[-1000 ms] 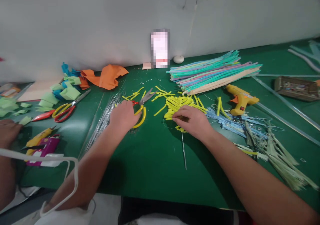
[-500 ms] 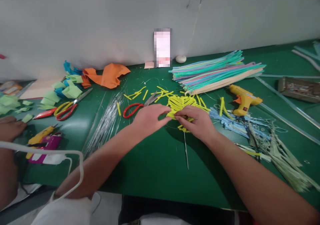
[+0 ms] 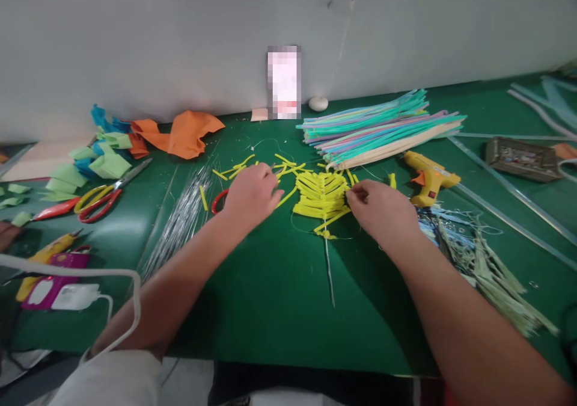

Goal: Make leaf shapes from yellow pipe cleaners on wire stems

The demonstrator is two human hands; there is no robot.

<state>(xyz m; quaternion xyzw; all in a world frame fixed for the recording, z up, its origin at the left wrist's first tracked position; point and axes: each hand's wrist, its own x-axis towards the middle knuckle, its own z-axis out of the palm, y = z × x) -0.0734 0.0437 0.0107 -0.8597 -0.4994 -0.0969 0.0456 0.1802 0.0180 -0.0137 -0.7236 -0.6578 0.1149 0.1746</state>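
A yellow leaf shape made of fuzzy pipe-cleaner strips lies on the green table, with a thin metal wire stem pointing towards me. My right hand is at the leaf's right edge, its thumb and fingertips pinched together; what is between them is hidden. My left hand hovers over red-handled scissors and covers most of them. Its fingers are bent and its thumb stands apart, with no held thing showing. Cut yellow pipe-cleaner pieces lie around both hands.
Bundled coloured pipe cleaners lie behind the leaf. A yellow glue gun is at the right, near pale green tassels. Thin wires, other scissors and orange paper are at the left. A white cable crosses my left forearm.
My left hand has left the leaf and moved left over the scissors. My right hand has shifted right to the leaf's edge, uncovering the leaf. The view has turned slightly right.
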